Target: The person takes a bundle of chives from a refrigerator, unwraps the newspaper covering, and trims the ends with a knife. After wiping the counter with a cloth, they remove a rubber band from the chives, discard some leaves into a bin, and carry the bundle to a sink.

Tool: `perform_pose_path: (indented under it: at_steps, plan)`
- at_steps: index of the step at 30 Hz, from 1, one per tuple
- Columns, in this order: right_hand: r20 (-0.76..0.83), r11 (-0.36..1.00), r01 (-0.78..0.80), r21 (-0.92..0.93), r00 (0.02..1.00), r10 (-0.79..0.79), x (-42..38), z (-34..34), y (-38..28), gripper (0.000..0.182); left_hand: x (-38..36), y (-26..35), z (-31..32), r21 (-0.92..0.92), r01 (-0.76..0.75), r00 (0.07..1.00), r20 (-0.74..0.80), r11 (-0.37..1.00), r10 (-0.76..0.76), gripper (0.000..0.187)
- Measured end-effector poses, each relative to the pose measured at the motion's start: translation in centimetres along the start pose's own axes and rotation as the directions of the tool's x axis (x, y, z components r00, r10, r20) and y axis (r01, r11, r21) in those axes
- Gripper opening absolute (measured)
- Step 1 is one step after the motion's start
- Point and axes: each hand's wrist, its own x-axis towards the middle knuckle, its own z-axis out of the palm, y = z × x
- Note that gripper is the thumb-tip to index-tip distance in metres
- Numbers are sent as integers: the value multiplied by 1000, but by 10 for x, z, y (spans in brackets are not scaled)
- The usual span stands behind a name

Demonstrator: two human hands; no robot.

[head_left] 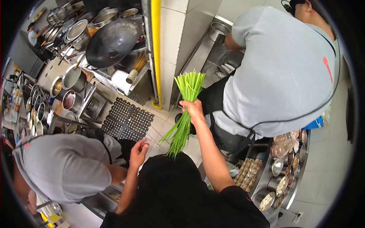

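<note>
A bunch of green chives [189, 85] is gripped around its middle by my right hand [193, 110], held out in front of me. The cut ends fan upward and the thin leaf tips hang down toward my black apron. My left hand [139, 152] is raised to the left of the bunch, apart from it. It holds nothing, and its fingers are loosely bent with the thumb apart.
A co-worker in a grey shirt [281, 72] leans over a metal sink [207, 57] at the right. Another grey-shirted person [64, 167] stands close at the left. A yellow pipe [156, 49], a black wok [114, 43] and a perforated floor mat [127, 118] lie ahead. Egg trays [248, 174] sit at the right.
</note>
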Motion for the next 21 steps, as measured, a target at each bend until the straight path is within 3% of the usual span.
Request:
perform_pose_path:
  at_steps: [6, 8, 12, 14, 15, 18, 20, 21]
  plan:
    - [-163, 998, 40, 39, 986, -33, 49, 1, -24, 18, 100, 19, 8, 40, 131, 991, -28, 991, -130, 37]
    - [-152, 998, 19, 59, 988, -10, 55, 0, -30, 18, 141, 26, 20, 82, 165, 985, 43, 983, -169, 39]
    - [-179, 1000, -2, -5, 984, 1, 73, -11, -33, 21, 208, 40, 47, 337, 147, 931, 270, 930, -244, 51]
    - [-247, 1000, 19, -5, 969, -19, 83, -14, -40, 21, 241, 53, 61, 562, -43, 860, 442, 826, -256, 59]
    - [-289, 1000, 26, -11, 957, -28, 86, -16, -44, 21, 257, 48, 66, 536, 14, 799, 502, 844, -332, 62]
    - [-373, 998, 58, 23, 927, -45, 102, -26, -52, 21, 288, 73, 81, 630, -89, 718, 577, 771, -389, 63]
    - [-397, 995, 102, 12, 914, -89, 115, -33, -61, 21, 300, 86, 86, 615, -194, 696, 635, 764, -335, 64]
    - [-436, 991, 132, 6, 892, -117, 121, -35, -66, 16, 305, 86, 88, 604, -159, 668, 648, 781, -365, 65]
